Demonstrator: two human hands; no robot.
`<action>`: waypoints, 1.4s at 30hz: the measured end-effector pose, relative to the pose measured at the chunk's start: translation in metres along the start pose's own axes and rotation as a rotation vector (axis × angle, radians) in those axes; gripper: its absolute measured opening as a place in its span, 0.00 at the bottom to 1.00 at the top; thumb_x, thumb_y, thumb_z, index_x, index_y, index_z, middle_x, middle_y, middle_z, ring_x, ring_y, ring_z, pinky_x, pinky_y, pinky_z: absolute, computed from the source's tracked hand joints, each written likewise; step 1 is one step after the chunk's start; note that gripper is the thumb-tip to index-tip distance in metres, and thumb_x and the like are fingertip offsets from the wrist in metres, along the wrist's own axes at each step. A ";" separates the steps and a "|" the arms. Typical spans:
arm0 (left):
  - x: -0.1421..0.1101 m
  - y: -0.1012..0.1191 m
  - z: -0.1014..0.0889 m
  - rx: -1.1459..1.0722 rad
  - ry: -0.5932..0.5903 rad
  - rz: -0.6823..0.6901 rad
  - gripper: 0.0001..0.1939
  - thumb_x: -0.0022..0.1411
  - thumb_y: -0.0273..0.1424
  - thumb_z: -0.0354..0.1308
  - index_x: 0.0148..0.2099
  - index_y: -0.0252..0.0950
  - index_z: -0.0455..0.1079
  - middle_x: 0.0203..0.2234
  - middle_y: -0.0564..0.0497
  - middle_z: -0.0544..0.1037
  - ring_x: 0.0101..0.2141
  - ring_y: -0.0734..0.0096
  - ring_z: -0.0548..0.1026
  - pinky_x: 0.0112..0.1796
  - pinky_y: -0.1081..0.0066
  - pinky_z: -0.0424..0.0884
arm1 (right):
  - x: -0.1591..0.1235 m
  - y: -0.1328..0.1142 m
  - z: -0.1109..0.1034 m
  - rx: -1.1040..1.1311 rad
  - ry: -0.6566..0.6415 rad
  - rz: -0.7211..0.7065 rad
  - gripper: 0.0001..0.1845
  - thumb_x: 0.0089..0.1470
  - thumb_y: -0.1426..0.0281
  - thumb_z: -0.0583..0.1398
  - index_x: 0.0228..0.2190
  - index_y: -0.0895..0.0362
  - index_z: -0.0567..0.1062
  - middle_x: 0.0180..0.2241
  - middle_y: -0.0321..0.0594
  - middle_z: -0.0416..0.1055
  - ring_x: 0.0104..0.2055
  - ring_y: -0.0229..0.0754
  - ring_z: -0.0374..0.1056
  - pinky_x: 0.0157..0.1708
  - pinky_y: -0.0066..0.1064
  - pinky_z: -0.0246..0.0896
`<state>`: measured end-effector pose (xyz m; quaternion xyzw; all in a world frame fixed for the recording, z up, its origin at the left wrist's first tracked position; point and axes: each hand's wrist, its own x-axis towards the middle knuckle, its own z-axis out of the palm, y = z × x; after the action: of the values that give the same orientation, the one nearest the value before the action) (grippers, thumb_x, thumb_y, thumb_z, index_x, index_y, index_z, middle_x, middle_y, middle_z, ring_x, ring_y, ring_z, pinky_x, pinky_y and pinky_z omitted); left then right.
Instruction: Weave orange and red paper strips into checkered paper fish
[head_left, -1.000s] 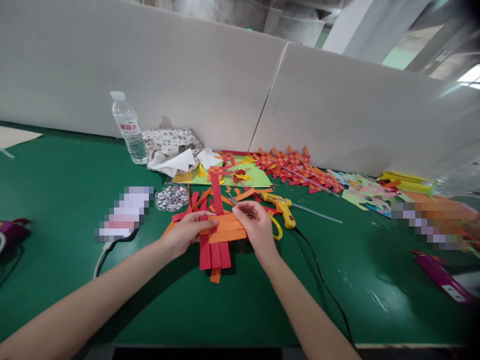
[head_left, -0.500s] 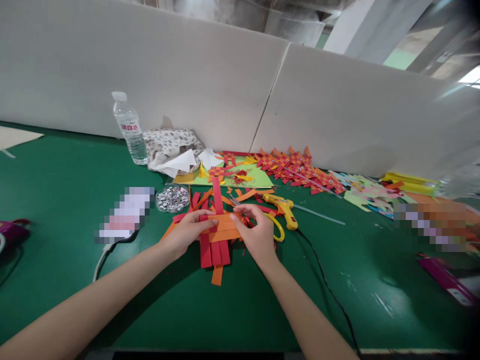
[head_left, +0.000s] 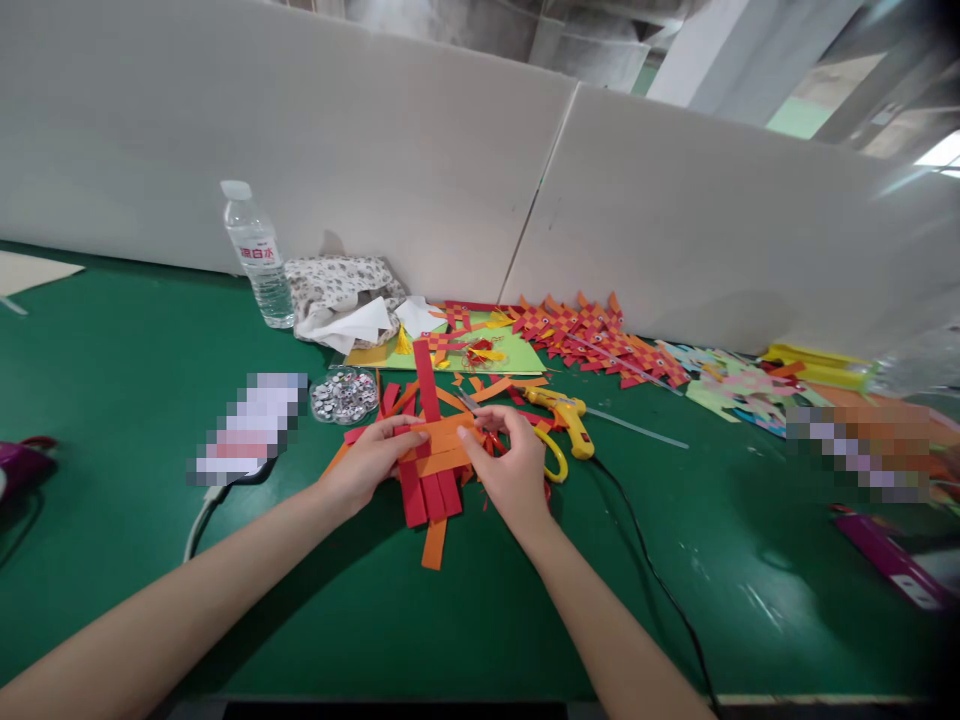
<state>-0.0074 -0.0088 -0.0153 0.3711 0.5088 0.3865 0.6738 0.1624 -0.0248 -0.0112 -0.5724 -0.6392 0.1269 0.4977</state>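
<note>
A half-woven mat of red and orange paper strips (head_left: 431,465) lies on the green table (head_left: 112,420) in front of me. My left hand (head_left: 367,462) presses on its left side, fingers pinched over the strips. My right hand (head_left: 510,465) grips the right ends of the orange strips with closed fingers. One long red strip (head_left: 424,380) sticks up from the weave toward the back. An orange strip end (head_left: 433,543) pokes out toward me.
A yellow glue gun (head_left: 564,412) with a black cord (head_left: 652,570) lies right of my hands, yellow-handled scissors (head_left: 553,458) beside it. A dish of googly eyes (head_left: 344,395), a water bottle (head_left: 257,257), a patterned cloth (head_left: 337,285) and finished woven paper fish (head_left: 592,335) sit behind.
The woven piece has turned slightly counter-clockwise; the long red strip now leans left. My right hand slid a little left along the orange strips.
</note>
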 end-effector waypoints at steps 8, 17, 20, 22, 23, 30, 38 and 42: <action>0.007 -0.007 -0.004 0.006 0.002 0.024 0.16 0.47 0.34 0.63 0.40 0.38 0.69 0.31 0.52 0.75 0.30 0.74 0.72 0.28 0.75 0.62 | 0.001 0.003 0.000 0.035 -0.057 0.046 0.09 0.46 0.69 0.60 0.33 0.54 0.69 0.25 0.35 0.68 0.31 0.41 0.66 0.37 0.34 0.62; 0.003 -0.002 -0.001 0.021 0.010 -0.001 0.16 0.46 0.33 0.62 0.40 0.39 0.69 0.29 0.53 0.75 0.27 0.76 0.70 0.25 0.77 0.60 | -0.001 -0.007 -0.002 0.107 -0.104 0.112 0.13 0.47 0.62 0.61 0.36 0.54 0.70 0.27 0.36 0.70 0.30 0.40 0.67 0.33 0.31 0.61; 0.006 -0.005 -0.003 0.028 0.001 0.013 0.15 0.47 0.33 0.61 0.40 0.39 0.69 0.30 0.53 0.75 0.28 0.75 0.71 0.25 0.77 0.60 | -0.002 -0.009 -0.004 0.151 -0.111 0.100 0.13 0.51 0.60 0.58 0.37 0.54 0.70 0.27 0.37 0.73 0.32 0.42 0.69 0.37 0.33 0.61; 0.007 -0.006 -0.004 0.004 -0.017 0.013 0.14 0.48 0.32 0.61 0.40 0.39 0.68 0.31 0.52 0.75 0.31 0.73 0.72 0.26 0.77 0.63 | -0.003 -0.010 -0.005 0.163 -0.136 0.064 0.14 0.54 0.60 0.56 0.40 0.54 0.70 0.27 0.38 0.74 0.34 0.44 0.70 0.39 0.35 0.61; 0.007 -0.006 -0.004 -0.014 -0.025 0.010 0.14 0.48 0.31 0.61 0.40 0.39 0.68 0.32 0.51 0.75 0.32 0.72 0.73 0.28 0.76 0.64 | -0.003 -0.010 -0.006 0.163 -0.152 0.040 0.14 0.55 0.61 0.55 0.42 0.53 0.70 0.28 0.38 0.74 0.36 0.45 0.70 0.40 0.36 0.61; 0.003 -0.005 -0.002 -0.029 -0.004 -0.007 0.13 0.49 0.30 0.61 0.40 0.38 0.68 0.32 0.51 0.75 0.34 0.70 0.74 0.29 0.75 0.67 | -0.007 -0.011 -0.006 0.109 -0.264 -0.188 0.16 0.58 0.66 0.52 0.47 0.50 0.69 0.34 0.37 0.77 0.47 0.46 0.68 0.55 0.43 0.49; -0.003 0.002 0.001 -0.168 -0.128 -0.044 0.12 0.55 0.37 0.54 0.39 0.38 0.70 0.34 0.50 0.77 0.35 0.69 0.74 0.32 0.74 0.69 | -0.007 -0.012 -0.006 0.100 -0.392 -0.253 0.21 0.60 0.67 0.49 0.54 0.49 0.63 0.35 0.34 0.77 0.48 0.43 0.67 0.56 0.42 0.46; -0.003 0.001 0.000 -0.169 -0.168 -0.021 0.13 0.54 0.38 0.56 0.40 0.39 0.70 0.35 0.52 0.75 0.34 0.72 0.73 0.31 0.75 0.68 | -0.008 -0.012 -0.005 0.088 -0.428 -0.264 0.21 0.60 0.67 0.48 0.55 0.51 0.64 0.35 0.36 0.77 0.46 0.43 0.68 0.54 0.40 0.50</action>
<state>-0.0085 -0.0106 -0.0132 0.3387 0.4198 0.3885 0.7471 0.1584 -0.0376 -0.0041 -0.4221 -0.7929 0.2068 0.3877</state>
